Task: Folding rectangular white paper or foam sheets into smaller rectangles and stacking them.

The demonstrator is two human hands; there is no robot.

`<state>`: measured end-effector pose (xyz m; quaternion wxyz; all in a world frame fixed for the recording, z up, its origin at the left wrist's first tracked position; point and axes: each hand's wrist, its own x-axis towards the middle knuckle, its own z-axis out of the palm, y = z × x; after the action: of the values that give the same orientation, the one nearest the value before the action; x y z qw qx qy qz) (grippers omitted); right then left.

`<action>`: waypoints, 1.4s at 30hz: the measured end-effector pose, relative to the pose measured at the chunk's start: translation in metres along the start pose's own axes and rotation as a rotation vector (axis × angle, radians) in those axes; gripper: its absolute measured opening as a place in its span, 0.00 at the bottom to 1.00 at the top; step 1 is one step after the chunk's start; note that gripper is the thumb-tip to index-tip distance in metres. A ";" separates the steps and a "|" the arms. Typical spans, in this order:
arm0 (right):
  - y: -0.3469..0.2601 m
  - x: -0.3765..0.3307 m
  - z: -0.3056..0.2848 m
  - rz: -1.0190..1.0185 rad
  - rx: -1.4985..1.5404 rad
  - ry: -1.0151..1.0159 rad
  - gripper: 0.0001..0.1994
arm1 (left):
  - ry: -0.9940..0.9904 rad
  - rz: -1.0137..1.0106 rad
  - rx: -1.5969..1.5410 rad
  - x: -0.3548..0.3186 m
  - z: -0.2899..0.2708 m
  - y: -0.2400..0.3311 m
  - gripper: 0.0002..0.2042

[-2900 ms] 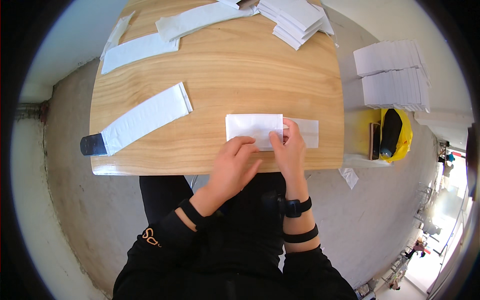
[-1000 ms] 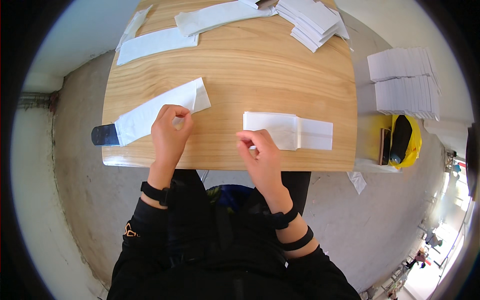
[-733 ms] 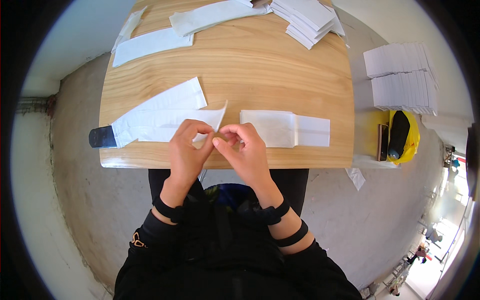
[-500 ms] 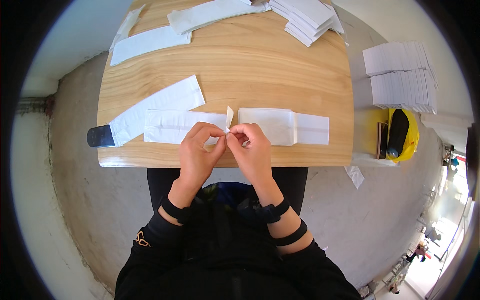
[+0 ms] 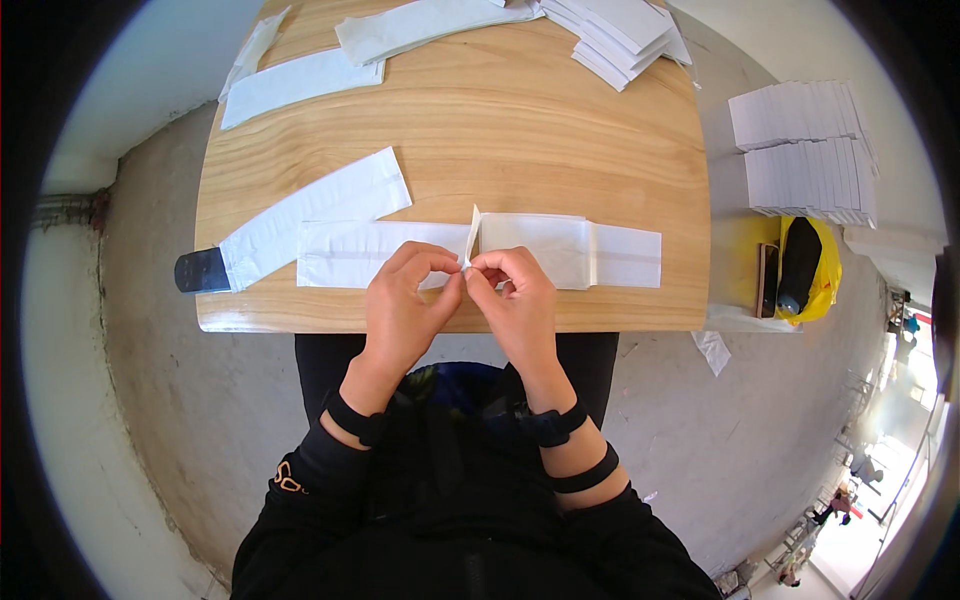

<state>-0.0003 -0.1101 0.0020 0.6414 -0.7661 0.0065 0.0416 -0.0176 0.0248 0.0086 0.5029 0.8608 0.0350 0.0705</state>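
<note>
white paper strip (image 5: 380, 253), its end flap pinched between my left hand (image 5: 405, 305) and right hand (image 5: 515, 305).
i judge an uneven tug could tear or skew that flap.

Left hand (image 5: 405, 300) and right hand (image 5: 515, 300) meet at near edge of tabletop (image 5: 480, 140), fingers (image 5: 448, 272) pinching raised end flap of long white paper bag (image 5: 370, 253) lying flat. Folded white bag (image 5: 570, 250) just beside, to right. Another long white bag (image 5: 310, 215) behind left hand. Stack of folded bags (image 5: 620, 30) at far right corner.
</note>
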 end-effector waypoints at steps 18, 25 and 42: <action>0.005 -0.006 -0.005 0.074 0.100 0.004 0.20 | 0.024 -0.351 -0.696 -0.008 -0.017 -0.030 0.02; -0.005 -0.003 0.004 -0.130 -0.222 -0.002 0.30 | -0.093 -0.214 -0.557 -0.011 -0.010 -0.020 0.02; 0.011 0.010 -0.049 -0.011 -0.193 0.207 0.04 | 0.219 -0.299 -0.629 -0.019 -0.021 -0.056 0.04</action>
<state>0.0111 -0.1596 -0.0015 0.5610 -0.8243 0.0642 -0.0408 -0.0389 0.0675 -0.0316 0.7410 0.6368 0.1908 0.0950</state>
